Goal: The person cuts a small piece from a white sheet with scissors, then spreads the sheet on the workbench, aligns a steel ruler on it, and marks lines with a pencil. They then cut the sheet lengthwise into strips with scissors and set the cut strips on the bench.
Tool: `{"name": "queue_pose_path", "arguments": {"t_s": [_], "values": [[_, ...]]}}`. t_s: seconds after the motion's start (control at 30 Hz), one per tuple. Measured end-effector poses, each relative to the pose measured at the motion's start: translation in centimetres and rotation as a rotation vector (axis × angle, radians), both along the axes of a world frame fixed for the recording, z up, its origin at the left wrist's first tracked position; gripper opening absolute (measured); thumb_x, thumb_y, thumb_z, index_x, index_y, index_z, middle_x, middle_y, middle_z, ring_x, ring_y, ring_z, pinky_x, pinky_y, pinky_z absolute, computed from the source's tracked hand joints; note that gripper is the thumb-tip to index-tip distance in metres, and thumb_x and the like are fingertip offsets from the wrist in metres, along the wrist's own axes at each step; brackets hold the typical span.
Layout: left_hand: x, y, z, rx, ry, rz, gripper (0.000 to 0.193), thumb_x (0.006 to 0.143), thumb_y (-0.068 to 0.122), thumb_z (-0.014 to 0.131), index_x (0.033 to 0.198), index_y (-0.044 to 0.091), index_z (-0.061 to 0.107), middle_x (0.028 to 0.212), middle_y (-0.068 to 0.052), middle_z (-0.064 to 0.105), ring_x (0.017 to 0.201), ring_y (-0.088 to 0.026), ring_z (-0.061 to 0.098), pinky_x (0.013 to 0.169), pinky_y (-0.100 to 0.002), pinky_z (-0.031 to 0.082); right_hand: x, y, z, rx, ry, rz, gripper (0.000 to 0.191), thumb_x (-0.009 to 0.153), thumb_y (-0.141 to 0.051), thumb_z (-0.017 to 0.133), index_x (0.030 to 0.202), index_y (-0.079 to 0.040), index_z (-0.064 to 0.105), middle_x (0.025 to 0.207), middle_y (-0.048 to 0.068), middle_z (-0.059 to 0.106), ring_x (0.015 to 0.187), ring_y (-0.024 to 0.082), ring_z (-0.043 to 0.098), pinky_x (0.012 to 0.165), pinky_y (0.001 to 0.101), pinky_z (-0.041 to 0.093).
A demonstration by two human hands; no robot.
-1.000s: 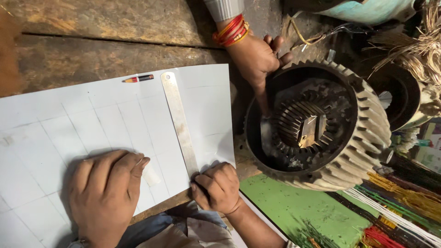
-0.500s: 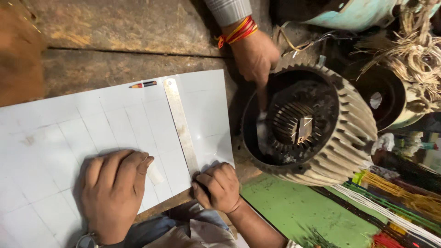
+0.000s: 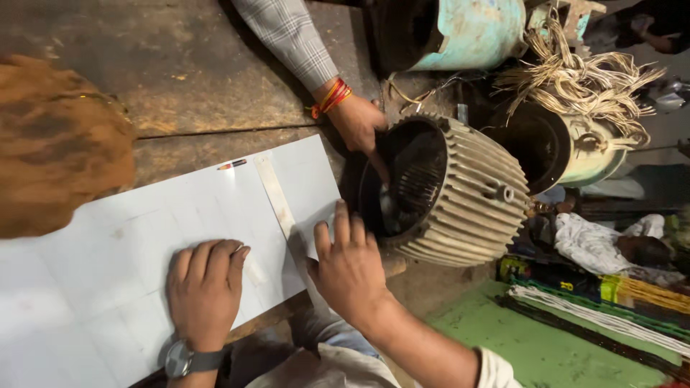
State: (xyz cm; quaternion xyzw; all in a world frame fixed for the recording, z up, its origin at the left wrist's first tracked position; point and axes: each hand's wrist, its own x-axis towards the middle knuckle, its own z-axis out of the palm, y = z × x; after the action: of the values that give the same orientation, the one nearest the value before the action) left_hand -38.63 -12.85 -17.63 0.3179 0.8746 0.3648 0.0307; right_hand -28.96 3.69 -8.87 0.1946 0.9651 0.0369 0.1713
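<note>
White paper sheet (image 3: 144,244) lies on the wooden desk (image 3: 180,79); left hand (image 3: 206,291) presses flat on it, right hand (image 3: 350,267) spread over a steel ruler (image 3: 277,197), beside the finned motor housing (image 3: 460,190).

A large white sheet (image 3: 144,251) lies flat on the table, filling the near left of the scene, its right edge beside the motor housing; faint ruled lines cross it. A narrow metal ruler (image 3: 277,201) lies on the sheet's right part, running from far to near and slightly slanted. Just right of the sheet a ribbed grey motor housing (image 3: 467,194) lies on its side, its dark round opening turned left towards the sheet, slotted core showing inside.
</note>
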Motion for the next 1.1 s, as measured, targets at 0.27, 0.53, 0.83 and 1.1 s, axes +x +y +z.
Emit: {"name": "queue_pose_path", "arguments": {"t_s": [0.27,0.53,0.83,1.1], "values": [[0.2,-0.4,0.4,0.034,0.051,0.028,0.013,0.094,0.025,0.073,0.095,0.013,0.073,0.099,0.0,0.071,0.091,-0.026,0.061,0.078,-0.04,0.05,-0.3,2.5,-1.9,0.322,-0.455,0.092,0.086,0.096,-0.055,0.052,0.147,0.013,0.037,0.147,0.033,0.046,0.136,0.044,0.043,0.114,0.0524,0.029],[0.1,-0.5,0.0,0.073,0.056,0.024,0.012,0.095,0.025,0.072,0.095,0.013,0.072,0.099,0.001,0.07,0.091,-0.025,0.061,0.079,-0.04,0.051,-0.3,4.3,-3.8,0.344,-0.71,0.072,0.09,0.101,-0.056,0.046,0.154,0.015,0.03,0.138,0.037,0.054,0.133,0.051,0.044,0.101,0.0524,0.039],[0.2,-0.1,0.4,0.066,0.033,0.022,0.014,0.093,0.025,0.071,0.094,0.012,0.072,0.097,-0.003,0.07,0.089,-0.028,0.061,0.078,-0.041,0.051,-0.3,6.5,-5.4,0.363,-0.837,0.204,0.07,0.1,-0.025,0.053,0.153,0.016,0.035,0.144,0.03,0.053,0.119,0.049,0.058,0.087,0.0557,0.047],[0.1,0.1,1.5,0.055,0.042,0.036,0.016,0.09,0.027,0.069,0.094,0.012,0.072,0.095,-0.002,0.071,0.089,-0.027,0.061,0.079,-0.041,0.05,1.3,7.5,-7.2,0.518,-0.705,0.286,0.063,0.093,-0.024,0.054,0.145,0.009,0.042,0.145,0.023,0.055,0.122,0.046,0.06,0.087,0.0546,0.048]]}}
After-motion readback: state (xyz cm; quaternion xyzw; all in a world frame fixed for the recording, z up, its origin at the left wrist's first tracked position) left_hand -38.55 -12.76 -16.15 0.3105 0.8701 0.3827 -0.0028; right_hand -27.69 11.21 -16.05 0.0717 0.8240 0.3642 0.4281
